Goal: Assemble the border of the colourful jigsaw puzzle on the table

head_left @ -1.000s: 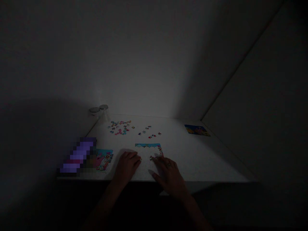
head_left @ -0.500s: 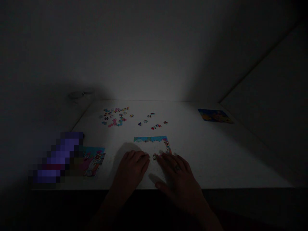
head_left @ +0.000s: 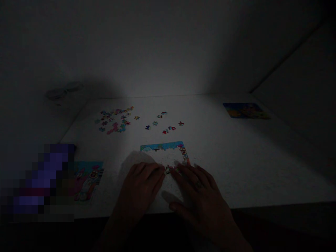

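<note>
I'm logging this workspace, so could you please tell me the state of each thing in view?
Puzzle border: joined along its far edge and part of the right side; inside unfilled.
Small puzzle piece: between the fingertips; any join unclear.
Loose puzzle pieces: scattered.
Left picture: flat, partly hidden by pixelation.
Right picture: flat.
Containers: blurred; closure unclear.
Left hand's grip: fingers curled.
Right hand's grip: fingers extended.
</note>
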A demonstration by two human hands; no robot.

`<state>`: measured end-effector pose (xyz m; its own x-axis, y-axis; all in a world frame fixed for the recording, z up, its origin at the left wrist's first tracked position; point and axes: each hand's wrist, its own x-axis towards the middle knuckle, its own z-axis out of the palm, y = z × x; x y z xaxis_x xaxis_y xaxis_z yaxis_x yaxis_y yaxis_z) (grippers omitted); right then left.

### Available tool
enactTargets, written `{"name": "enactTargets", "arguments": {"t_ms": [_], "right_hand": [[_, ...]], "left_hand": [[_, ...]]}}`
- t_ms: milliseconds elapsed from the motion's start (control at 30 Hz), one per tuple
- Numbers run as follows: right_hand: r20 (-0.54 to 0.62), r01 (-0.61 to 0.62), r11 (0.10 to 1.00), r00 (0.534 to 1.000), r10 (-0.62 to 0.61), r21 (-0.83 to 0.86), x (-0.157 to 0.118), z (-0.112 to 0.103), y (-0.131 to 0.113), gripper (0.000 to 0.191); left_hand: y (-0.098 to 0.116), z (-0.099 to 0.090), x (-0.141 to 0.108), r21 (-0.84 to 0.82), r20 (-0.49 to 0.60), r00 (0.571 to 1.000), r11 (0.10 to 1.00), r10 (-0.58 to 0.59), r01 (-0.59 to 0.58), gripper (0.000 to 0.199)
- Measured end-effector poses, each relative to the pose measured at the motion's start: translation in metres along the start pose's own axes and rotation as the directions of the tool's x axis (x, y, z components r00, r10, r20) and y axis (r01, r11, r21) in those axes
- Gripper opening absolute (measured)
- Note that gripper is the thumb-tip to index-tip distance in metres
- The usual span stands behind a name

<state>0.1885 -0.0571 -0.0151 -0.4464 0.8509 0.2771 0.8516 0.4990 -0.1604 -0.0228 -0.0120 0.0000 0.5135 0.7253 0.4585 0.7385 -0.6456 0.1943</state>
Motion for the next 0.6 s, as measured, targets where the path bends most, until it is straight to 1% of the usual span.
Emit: {"name": "enactTargets", "arguments": {"t_ms": [133,233,333,467,600], "right_hand": [[0.005,-0.022,0.999,1.000,0.021,0.025,0.0006,-0.0013,-0.0009,0.075],[-0.005,-0.014,1.000,1.000,0.014,0.024,0.0015,-0.0025,-0.0012,0.075],[-0.015,-0.017,0.999,1.000,0.018,0.045,0.0015,-0.0025,-0.0017,0.075],[-0.028,-0.056,0.993,0.998,0.059,0.107,0.0004,-0.0020,-0.0033,0.073],[-0.013,-0.069,0.989,0.997,0.071,0.129,0.0003,-0.0030,-0.0046,0.070]], "left_hand": [[-0.0009,0.0004,-0.0011,-0.027,0.016,1.000,1.000,-0.010,0.011,0.027],[-0.0010,-0.0001,-0.0019,-0.031,0.033,0.999,0.999,-0.010,0.011,0.027],[-0.0005,-0.0003,-0.0022,-0.019,0.043,0.999,1.000,-0.020,0.021,0.026],[0.0001,0.0012,-0.0024,0.002,0.043,0.999,1.000,-0.027,0.027,0.023],[-0.0003,0.0035,-0.0035,0.016,0.034,0.999,1.000,-0.026,0.025,0.020]]}}
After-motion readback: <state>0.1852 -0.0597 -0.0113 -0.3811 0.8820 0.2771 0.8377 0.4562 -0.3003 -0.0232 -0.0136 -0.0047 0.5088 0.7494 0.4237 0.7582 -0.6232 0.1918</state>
